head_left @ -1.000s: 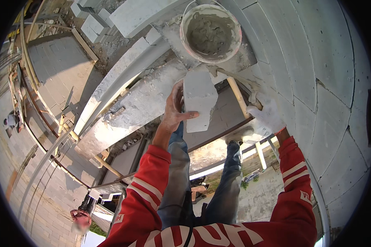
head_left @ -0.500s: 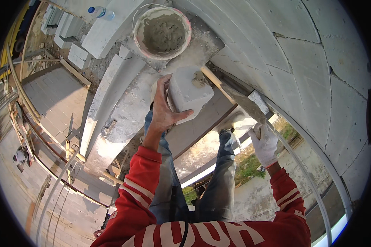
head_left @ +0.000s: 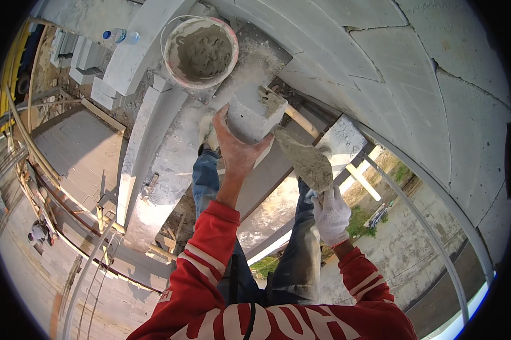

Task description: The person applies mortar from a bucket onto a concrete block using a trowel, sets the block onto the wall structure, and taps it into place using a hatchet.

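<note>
My bare left hand grips a pale grey concrete block from its near side, fingers and thumb spread around it. A dab of wet mortar sits on the block's far right corner. In a white knitted glove, my right hand is closed around a trowel; the handle is mostly hidden in the fist. Mortar coats the trowel's blade, whose tip points at the block's right side. Whether the tip touches the block I cannot tell.
A bucket of mortar stands beyond the block. To the right rises a grey block wall. Long pale blocks and a water bottle lie left. A wooden pole and metal rail border a drop to the ground.
My right hand has come left, and the trowel has swung in toward the block with its mortar-coated face now showing. The left hand keeps hold of the block. The whole view has shifted slightly.
</note>
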`<state>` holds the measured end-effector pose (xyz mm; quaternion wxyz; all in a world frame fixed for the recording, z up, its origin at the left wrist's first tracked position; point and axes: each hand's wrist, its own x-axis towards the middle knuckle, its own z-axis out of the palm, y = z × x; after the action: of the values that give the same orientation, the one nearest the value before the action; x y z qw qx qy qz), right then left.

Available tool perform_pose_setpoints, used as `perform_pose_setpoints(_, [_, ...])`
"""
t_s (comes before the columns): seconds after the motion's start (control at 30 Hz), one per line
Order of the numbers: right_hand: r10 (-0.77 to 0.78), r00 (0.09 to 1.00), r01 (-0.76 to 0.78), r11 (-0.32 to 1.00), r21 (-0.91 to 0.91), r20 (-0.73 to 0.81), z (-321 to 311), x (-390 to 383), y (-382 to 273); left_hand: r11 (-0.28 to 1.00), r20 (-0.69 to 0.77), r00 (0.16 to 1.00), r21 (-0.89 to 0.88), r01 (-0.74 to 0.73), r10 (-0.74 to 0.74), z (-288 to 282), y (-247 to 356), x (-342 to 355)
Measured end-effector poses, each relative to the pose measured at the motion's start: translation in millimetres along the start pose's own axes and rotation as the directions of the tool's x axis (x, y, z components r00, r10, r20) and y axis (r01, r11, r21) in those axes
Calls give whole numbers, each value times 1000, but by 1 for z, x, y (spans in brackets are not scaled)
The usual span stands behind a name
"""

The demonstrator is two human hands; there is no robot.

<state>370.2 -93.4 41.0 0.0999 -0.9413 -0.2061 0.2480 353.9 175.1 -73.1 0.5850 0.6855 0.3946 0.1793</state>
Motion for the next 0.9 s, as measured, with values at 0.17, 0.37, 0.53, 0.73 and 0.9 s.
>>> perform_pose_setpoints(0.17, [76,988,-127,889,439,133,-47,-11,26,931,132,971,284,-230,199,-4,15,17])
perform_pose_setpoints(0.37, [-129,863,-355,532,769,488,-83,72,-4,909,250,940,289,-302,232,-13,19,15])
perform_pose_setpoints(0.53, [-149,676,-662,308,683,722,-53,47,26,917,322,921,255,-307,218,-20,27,19])
perform_pose_setpoints(0.73, [-23,837,-275,847,456,547,-77,-2,80,984,440,893,94,-149,93,-45,16,32])
perform_pose_setpoints(0.9, [-209,893,159,975,155,398,-135,71,38,997,698,712,-66,-42,76,-54,11,35])
